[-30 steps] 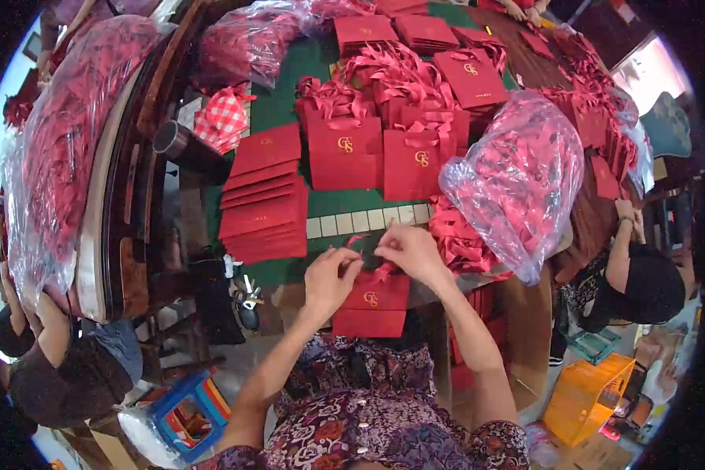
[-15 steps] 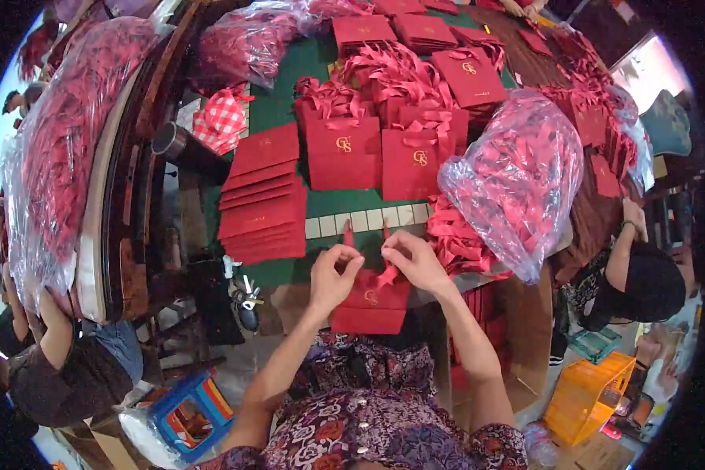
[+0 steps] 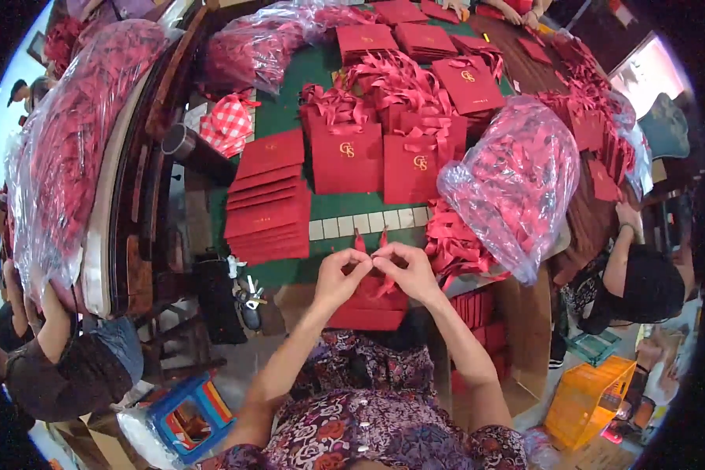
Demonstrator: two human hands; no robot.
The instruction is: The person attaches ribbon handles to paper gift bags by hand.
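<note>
A red paper gift bag lies at the table's near edge, right in front of me. My left hand and my right hand meet above it, thumb and forefinger of each pinched, fingertips almost touching. Between them they hold a red ribbon, partly hidden by the fingers. Two pointed ribbon ends stick up just beyond my fingertips. Loose red ribbons are heaped to the right of my right hand. A stack of flat red bags lies to the left.
Red bags with ribbon handles stand farther back. A clear plastic sack of red ribbons sits at right, near a cardboard box. A dark thermos leans at left. A co-worker's arm shows at right; an orange crate is below.
My hands have come together, the right one moving left, so their fingertips now nearly meet over the bag. Before, there was a gap between them.
</note>
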